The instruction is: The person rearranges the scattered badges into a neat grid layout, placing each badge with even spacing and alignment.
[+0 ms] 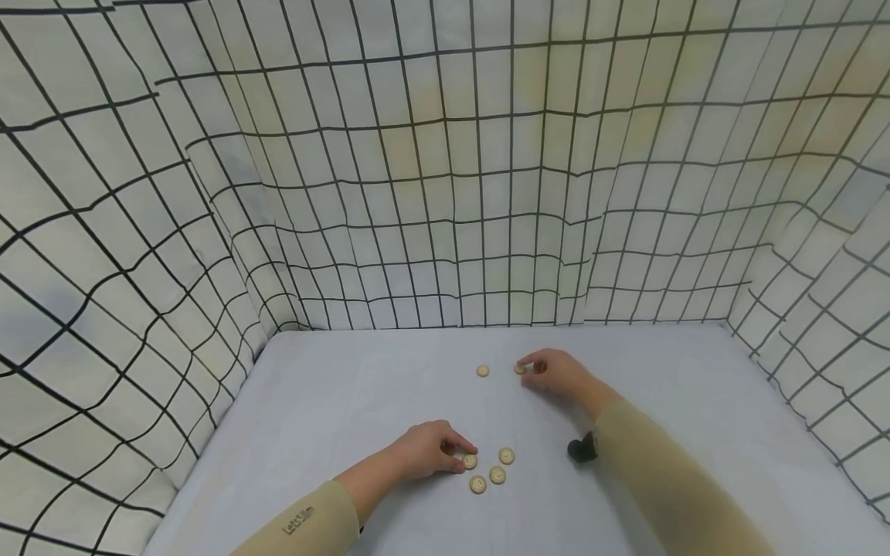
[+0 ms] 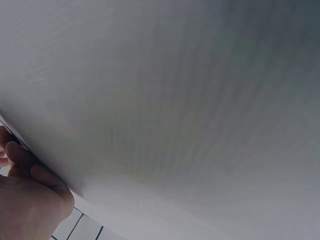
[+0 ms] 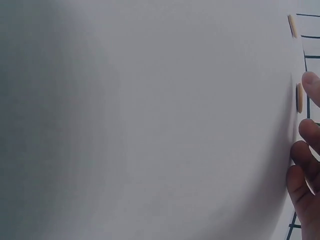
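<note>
The handling of the buttons looks partway through, since both hands are at work at once and neither is clear of its piece. The left hand (image 1: 433, 450) has its thumb and forefinger drawn nearly together, curved round one near button (image 1: 470, 461), which lies between the tips at the table (image 1: 313, 409); how firmly it is held cannot be told, and the left wrist view does not show that button at all. The right hand (image 1: 556, 371), farther from the body, bends its thumb and forefinger round a far button (image 1: 520, 369) in a small, loose gap; the right wrist view shows this piece edge-on beside a fingertip, so the hold seems light, and whether it bears any weight is unclear. Just to the left of the right fingertips, a second far button (image 1: 483, 371) lies flat and untouched. Around the left fingertips are three more pieces: a loose button (image 1: 507, 455) a little to their right, a middle button (image 1: 497, 474) between right and bodyward, and a low button (image 1: 477, 484) on the bodyward side. That makes two beyond the left hand and four close about it, all apart from one another. As a judgement, the far pair and the near cluster read as two sets, with the three untouched near pieces perhaps left to deal with; which set is the settled one, the pictures do not say.
</note>
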### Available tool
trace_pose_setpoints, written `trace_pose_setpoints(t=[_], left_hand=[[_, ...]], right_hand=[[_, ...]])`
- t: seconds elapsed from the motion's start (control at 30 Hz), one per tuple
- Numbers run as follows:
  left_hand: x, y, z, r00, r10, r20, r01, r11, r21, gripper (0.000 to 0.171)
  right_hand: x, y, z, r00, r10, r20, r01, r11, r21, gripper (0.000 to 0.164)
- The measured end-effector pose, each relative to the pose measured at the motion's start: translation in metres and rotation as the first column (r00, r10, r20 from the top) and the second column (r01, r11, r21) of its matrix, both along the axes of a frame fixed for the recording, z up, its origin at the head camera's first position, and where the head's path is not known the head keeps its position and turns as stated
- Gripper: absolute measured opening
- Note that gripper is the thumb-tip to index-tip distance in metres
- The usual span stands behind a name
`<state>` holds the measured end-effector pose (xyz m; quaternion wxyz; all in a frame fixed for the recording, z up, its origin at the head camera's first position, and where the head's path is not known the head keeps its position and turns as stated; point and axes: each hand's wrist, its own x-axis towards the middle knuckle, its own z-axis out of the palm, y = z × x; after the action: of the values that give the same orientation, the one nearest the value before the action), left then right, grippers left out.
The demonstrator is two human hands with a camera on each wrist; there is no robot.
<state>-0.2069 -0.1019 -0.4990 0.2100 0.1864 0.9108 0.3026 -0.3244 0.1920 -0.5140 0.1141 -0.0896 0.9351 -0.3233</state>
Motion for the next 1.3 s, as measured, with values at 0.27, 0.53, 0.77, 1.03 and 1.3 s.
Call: trace_pose_setpoints(t=[0.27, 0.53, 0.77, 1.03, 1.3], left_hand=[[-0.002, 0.000, -0.002, 1.000, 0.011, 0.010, -0.011, 1.000, 0.021, 0.023], [-0.002, 0.002, -0.002, 0.999, 0.028, 0.040, -0.029, 0.999, 0.029, 0.023], [-0.002, 0.002, -0.002, 0.999, 0.019, 0.032, -0.020, 0.999, 0.029, 0.022], [-0.003, 0.000, -0.001, 1.000, 0.017, 0.025, -0.018, 1.000, 0.022, 0.023], [-0.002, 0.000, -0.002, 1.000, 0.017, 0.025, -0.018, 0.999, 0.031, 0.023]], right_hand=[[0.010, -0.002, 0.006, 0.998, 0.058, -0.019, -0.058, 0.998, 0.017, 0.034], [0.021, -0.001, 0.006, 0.989, 0.144, -0.018, -0.143, 0.988, 0.051, 0.031], [0.037, -0.006, 0.011, 0.967, 0.256, 0.012, -0.256, 0.965, 0.050, 0.029], [0.052, -0.017, 0.016, 0.913, 0.407, -0.011, -0.405, 0.911, 0.077, 0.028], [0.066, -0.026, 0.015, 0.878, 0.477, 0.027, -0.478, 0.876, 0.065, 0.026]])
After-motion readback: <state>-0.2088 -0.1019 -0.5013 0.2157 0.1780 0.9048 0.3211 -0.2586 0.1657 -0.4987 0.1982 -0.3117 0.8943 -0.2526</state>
